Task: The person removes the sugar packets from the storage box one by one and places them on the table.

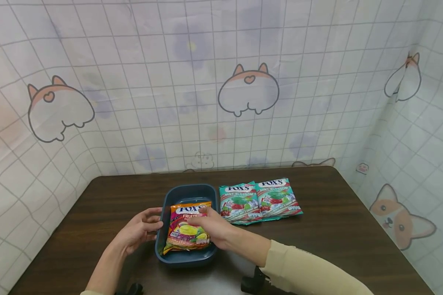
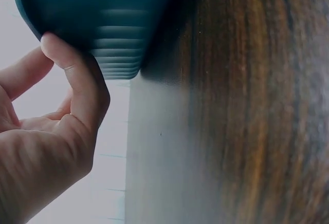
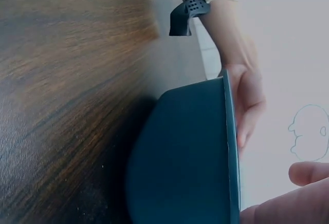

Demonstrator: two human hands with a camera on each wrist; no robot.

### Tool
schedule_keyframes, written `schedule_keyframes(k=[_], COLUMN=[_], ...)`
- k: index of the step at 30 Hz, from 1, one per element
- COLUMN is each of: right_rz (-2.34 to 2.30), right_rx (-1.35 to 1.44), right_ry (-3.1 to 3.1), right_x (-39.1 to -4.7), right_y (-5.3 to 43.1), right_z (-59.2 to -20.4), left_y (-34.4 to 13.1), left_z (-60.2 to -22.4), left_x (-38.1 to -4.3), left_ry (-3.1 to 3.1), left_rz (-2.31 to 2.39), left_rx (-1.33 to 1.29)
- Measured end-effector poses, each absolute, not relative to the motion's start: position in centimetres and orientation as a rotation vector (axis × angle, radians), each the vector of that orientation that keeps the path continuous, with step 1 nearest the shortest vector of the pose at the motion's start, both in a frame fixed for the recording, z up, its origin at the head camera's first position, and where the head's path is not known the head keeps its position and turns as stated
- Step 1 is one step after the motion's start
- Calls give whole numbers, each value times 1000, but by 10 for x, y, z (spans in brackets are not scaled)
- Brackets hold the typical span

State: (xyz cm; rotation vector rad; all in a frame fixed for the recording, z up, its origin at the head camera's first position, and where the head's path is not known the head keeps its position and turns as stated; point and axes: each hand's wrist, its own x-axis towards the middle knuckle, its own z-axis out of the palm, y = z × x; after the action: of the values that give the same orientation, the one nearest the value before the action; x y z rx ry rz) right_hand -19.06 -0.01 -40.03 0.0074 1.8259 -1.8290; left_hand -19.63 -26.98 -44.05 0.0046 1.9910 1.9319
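A dark blue plastic tub [image 1: 187, 262] stands on the table, and an orange and purple FOX'S Fruits candy packet [image 1: 184, 233] lies inside it, face up. My left hand [image 1: 140, 229] is at the tub's left side, fingertips at the rim. In the left wrist view a fingertip meets the edge of the tub [image 2: 118, 34]. Reaching over the right rim, my right hand [image 1: 215, 229] rests on the packet with thumb and forefinger extended across its upper right part. Its other fingers are mostly hidden. The right wrist view shows fingers [image 3: 293, 206] just above the tub's rim.
Two green FOX'S Mint Blossom packets [image 1: 240, 203] lie side by side, overlapping, right of the tub. The dark wood table [image 1: 336, 237] backs onto a patterned cloth wall [image 1: 310, 123]. A black wrist-camera mount [image 1: 254, 282] hangs below the right sleeve.
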Motion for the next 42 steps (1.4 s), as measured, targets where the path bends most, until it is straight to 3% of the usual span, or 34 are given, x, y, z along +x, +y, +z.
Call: schedule_keyframes(k=[21, 42], right_rz=[-1765, -1779], right_rx=[-80, -194], right_ry=[1862, 1667], right_x=[-193, -226], right_y=[2, 5], right_z=[-393, -405], left_y=[-269, -269], left_z=[-443, -443], left_x=[-196, -197], left_ry=[1985, 1982], left_rz=[1936, 1947], left_rx=[-14, -44])
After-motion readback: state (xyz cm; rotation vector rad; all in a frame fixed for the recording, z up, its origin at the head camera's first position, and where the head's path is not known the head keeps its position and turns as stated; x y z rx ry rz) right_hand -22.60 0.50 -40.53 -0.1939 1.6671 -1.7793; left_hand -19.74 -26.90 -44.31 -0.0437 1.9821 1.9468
